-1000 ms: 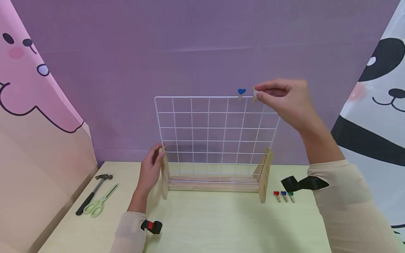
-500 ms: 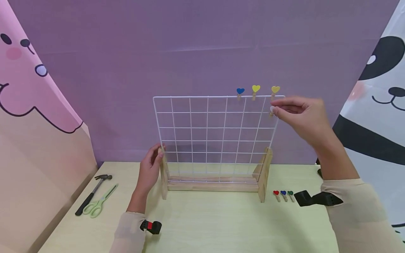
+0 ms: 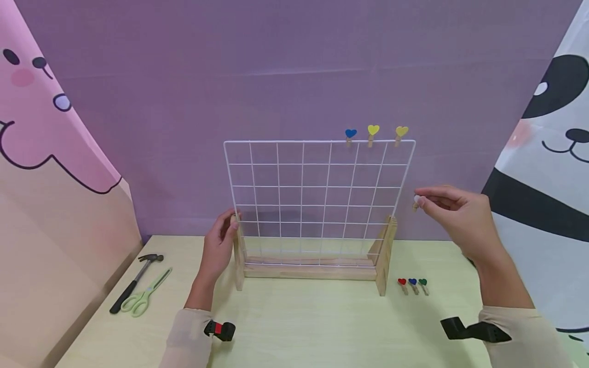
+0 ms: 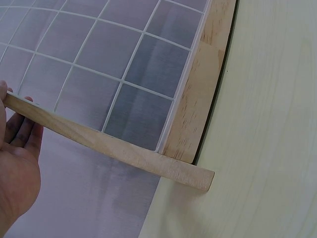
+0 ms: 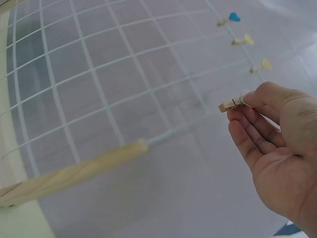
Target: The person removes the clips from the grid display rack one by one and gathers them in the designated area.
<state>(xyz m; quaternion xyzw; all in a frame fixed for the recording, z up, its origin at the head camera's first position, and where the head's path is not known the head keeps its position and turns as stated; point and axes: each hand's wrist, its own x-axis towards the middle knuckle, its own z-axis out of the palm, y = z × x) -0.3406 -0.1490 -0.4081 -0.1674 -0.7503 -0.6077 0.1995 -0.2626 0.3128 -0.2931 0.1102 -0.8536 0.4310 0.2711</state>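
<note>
A white wire grid (image 3: 302, 186) stands upright in a wooden stand (image 3: 310, 271). My left hand (image 3: 219, 246) grips the top of the stand's left upright; in the left wrist view the fingers lie behind that wooden upright (image 4: 109, 149). To the right of the grid and apart from it, my right hand (image 3: 465, 217) pinches a small wooden clothespin (image 5: 232, 104) with a white top, between thumb and fingertips. Clipped along the grid's top wire towards the right are a blue heart clothespin (image 3: 350, 134), a yellow heart clothespin (image 3: 373, 131) and another yellow heart clothespin (image 3: 402, 132).
Right of the stand, red (image 3: 402, 284), blue (image 3: 413, 284) and green (image 3: 424, 285) heart clothespins lie in a row on the table (image 3: 322, 322). At the left lie a hammer (image 3: 137, 282) and light green scissors (image 3: 144, 294). A purple backdrop (image 3: 184, 102) hangs behind.
My right hand has moved right and down, away from the grid's top wire, with the white-topped clothespin still pinched. Both yellow clothespins came into sight. My left hand has stayed in place.
</note>
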